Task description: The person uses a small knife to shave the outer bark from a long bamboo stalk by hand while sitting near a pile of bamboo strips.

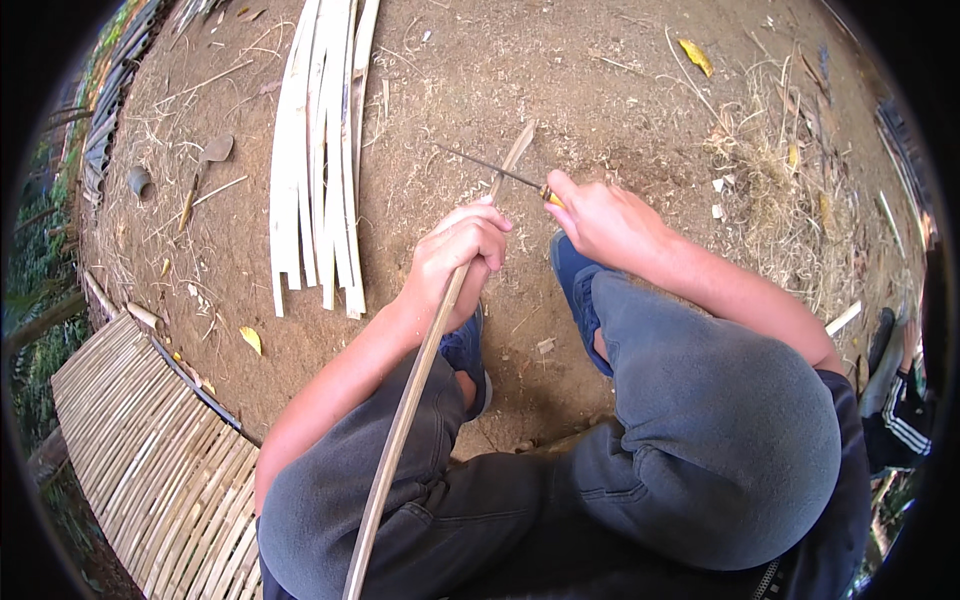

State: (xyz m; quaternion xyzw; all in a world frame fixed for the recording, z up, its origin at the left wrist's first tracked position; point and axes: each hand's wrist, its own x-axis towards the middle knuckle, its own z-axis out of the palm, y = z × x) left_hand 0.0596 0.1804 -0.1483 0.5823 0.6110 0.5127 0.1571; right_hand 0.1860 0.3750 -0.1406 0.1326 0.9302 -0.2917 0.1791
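My left hand [460, 248] is wrapped round a long, narrow bamboo strip [398, 425]. The strip slants from the lower edge, over my left thigh, to a tip above the ground in front of me. My right hand [608, 218] is closed on the yellow handle of a knife [478, 161]. Its thin, dark blade points left and crosses the strip just beyond my left fingers, near the far tip. The blade appears to touch the strip.
Long pale split bamboo pieces [318, 140] lie ahead on the dirt. A slatted bamboo platform [165, 450] is at lower left. A spade-shaped tool [216, 149] and a small cup-like object [140, 182] lie far left. Dry grass [790, 215] and another person [900, 425] are right.
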